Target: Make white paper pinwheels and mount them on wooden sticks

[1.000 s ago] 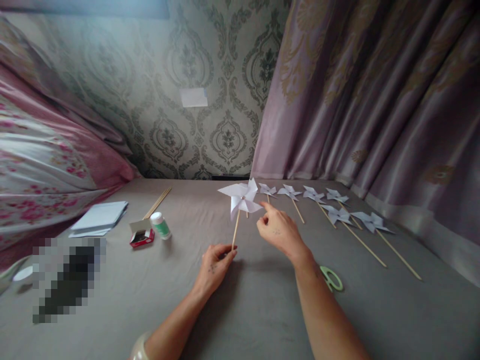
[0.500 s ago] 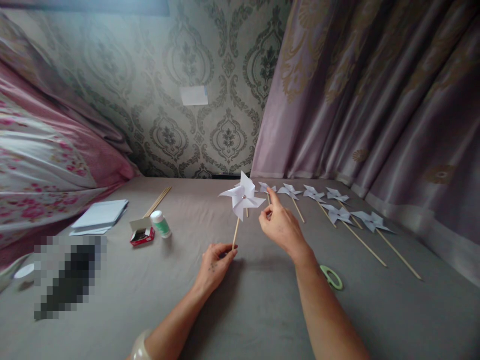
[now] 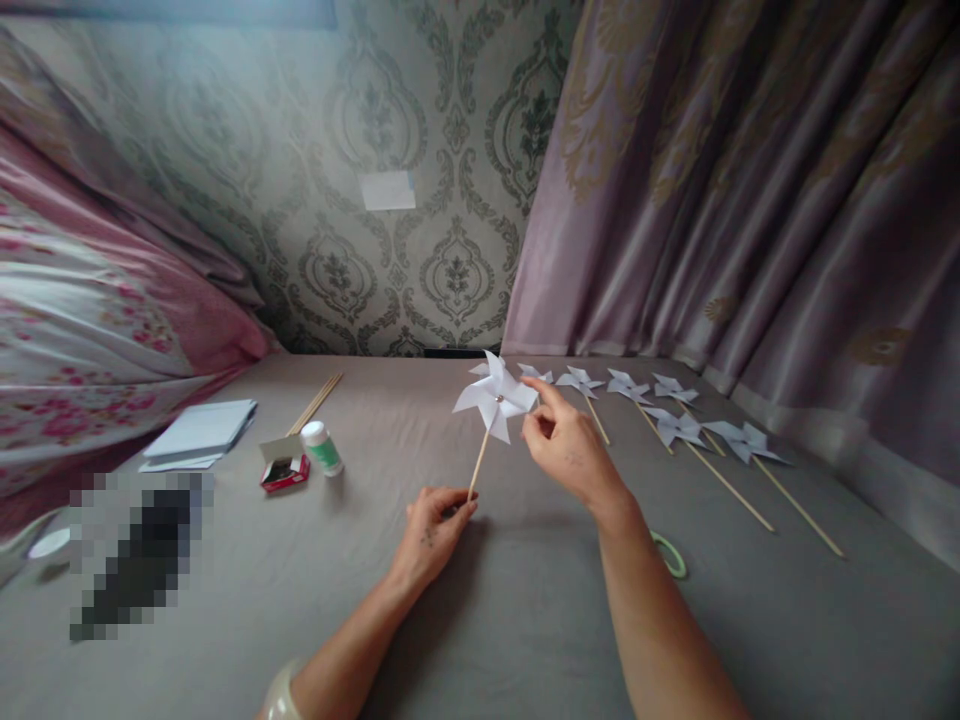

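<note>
A white paper pinwheel (image 3: 495, 399) stands up in front of me, with a small shiny pin at its centre and a slim wooden stick below. My left hand (image 3: 435, 530) pinches the lower part of that stick between thumb and fingers. On the right, my right hand (image 3: 568, 445) has its index finger stretched out, the tip at the pinwheel's right blade, seemingly touching it. The other fingers of that hand are curled, with nothing seen in them. Behind the held pinwheel, another one is mostly hidden.
Several finished pinwheels (image 3: 745, 441) lie on the grey cloth (image 3: 525, 620) at the right. A green ring-shaped handle (image 3: 680, 558) is partly behind my right forearm. Leftward are a white-capped bottle (image 3: 325, 452), an opened red box (image 3: 286, 476), wooden sticks (image 3: 316, 403) and stacked white paper (image 3: 201, 430).
The pinwheel has tilted slightly to the right and its blades have turned. My right index finger has come down from above to the blade's edge. My left hand has barely moved.
</note>
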`<state>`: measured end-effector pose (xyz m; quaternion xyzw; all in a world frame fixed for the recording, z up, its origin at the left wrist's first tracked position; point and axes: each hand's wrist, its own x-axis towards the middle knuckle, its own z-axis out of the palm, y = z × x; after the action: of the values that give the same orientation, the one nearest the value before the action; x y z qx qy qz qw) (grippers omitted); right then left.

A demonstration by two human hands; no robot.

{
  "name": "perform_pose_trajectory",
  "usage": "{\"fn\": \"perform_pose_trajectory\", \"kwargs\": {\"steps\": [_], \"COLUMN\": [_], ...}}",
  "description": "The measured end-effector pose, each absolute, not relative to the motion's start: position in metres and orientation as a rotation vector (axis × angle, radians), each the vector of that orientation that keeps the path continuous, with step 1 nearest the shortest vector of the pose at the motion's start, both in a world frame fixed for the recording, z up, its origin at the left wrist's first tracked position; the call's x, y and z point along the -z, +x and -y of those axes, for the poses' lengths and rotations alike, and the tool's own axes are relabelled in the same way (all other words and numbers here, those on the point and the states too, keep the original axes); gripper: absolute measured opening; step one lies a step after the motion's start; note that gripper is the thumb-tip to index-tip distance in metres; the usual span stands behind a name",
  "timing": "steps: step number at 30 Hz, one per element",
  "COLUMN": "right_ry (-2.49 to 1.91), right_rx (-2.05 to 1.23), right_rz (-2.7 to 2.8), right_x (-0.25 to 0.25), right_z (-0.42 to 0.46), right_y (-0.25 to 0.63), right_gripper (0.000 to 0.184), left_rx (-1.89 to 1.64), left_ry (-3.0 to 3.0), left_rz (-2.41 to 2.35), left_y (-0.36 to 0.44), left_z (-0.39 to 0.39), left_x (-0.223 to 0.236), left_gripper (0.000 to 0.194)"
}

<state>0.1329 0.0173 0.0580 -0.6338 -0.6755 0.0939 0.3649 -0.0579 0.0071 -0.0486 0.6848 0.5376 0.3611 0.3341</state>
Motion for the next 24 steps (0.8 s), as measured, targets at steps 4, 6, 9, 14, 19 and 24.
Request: {"fn": "perform_pose_trajectory", "kwargs": {"steps": [4, 6, 9, 14, 19, 24], "right_ry": [-1.923, -2.025, -2.104, -2.065, -2.041, -2.037], "right_rx": [-0.04, -0.026, -0.074, -0.203, -0.253, -0.245], "right_rz": [1.713, 1.741, 1.802, 1.935, 2.059, 2.131], "right_x": [-0.06, -0.058, -0.057, -0.058, -0.056, -0.055], "right_z": [-0.018, -0.019, -0.019, -0.015, -0.013, -0.009], "right_y": [0.14, 0.142, 0.141, 0.133, 0.121, 0.112], "right_gripper": [0.062, 0.061, 0.057, 0.05, 0.043, 0.036], "left_rx": [-0.905, -0.909, -0.918, -0.957, -0.979, -0.977], "left_ry": [1.81, 1.815, 1.805, 1.79, 1.779, 1.774], "left_rz": [-1.377, -1.376, -1.384, -1.388, -1.389, -1.392], "left_y": [-0.057, -0.057, -0.058, -0.058, -0.059, -0.058], "left_z": [-0.005, -0.006, -0.007, -0.009, -0.009, -0.008], "left_x": [0.046, 0.045, 0.045, 0.048, 0.048, 0.047], "left_gripper": [0.027, 0.027, 0.027, 0.028, 0.027, 0.026]}}
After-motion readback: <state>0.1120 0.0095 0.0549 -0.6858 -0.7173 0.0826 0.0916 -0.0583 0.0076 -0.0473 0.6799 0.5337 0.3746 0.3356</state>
